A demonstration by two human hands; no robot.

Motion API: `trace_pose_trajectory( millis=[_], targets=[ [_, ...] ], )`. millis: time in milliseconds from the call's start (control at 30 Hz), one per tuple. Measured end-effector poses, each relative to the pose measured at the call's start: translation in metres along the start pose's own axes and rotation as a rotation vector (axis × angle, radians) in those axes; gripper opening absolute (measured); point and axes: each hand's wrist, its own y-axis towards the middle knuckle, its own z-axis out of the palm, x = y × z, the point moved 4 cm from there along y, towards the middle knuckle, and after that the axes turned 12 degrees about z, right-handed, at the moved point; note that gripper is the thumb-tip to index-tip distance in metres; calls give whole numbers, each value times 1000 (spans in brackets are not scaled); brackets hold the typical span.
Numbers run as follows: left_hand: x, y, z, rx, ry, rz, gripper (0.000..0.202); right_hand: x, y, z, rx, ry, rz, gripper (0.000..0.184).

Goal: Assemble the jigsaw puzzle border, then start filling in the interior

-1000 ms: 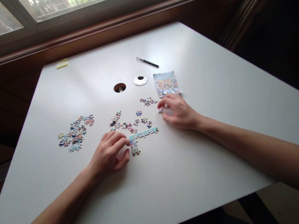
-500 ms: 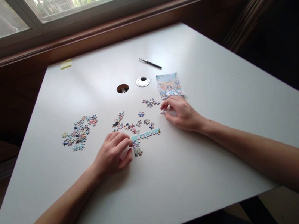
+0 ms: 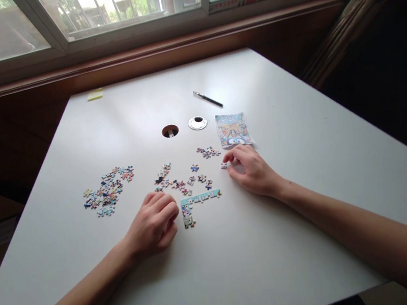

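My left hand point(image 3: 154, 222) lies on the table with its fingers curled and thumb tucked in, just left of a joined L-shaped corner of a jigsaw puzzle point(image 3: 186, 212). I see nothing in those fingers. The L has a light-blue strip along its top and a short column down its left side. My right hand point(image 3: 249, 170) pinches at a small puzzle piece point(image 3: 224, 165), mostly covered by the fingertips, just below a colourful picture sheet point(image 3: 232, 130). Loose puzzle pieces point(image 3: 177, 184) lie scattered between the hands, above the L.
A larger heap of puzzle pieces point(image 3: 107, 192) lies at the left, and a small cluster point(image 3: 209, 152) is near the sheet. Farther back are a round hole point(image 3: 170, 131), its metal cover point(image 3: 198, 123), a black pen point(image 3: 208, 99) and a yellow sticky note point(image 3: 95, 94).
The camera view has tilted up, so everything sits lower. My left hand has drawn slightly left from the joined corner, its fingers curling more. My right hand stays at the same piece.
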Motion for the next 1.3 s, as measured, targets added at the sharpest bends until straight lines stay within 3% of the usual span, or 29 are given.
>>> trace_pose_trajectory(
  millis=[733, 1300],
  targets=[
    [0, 0, 1, 98, -172, 35, 22, -1, -1, 0, 39, -46, 21, 12],
    [0, 1, 3, 142, -111, 41, 16, -4, -1, 0, 33, -65, 10, 12]
  ],
)
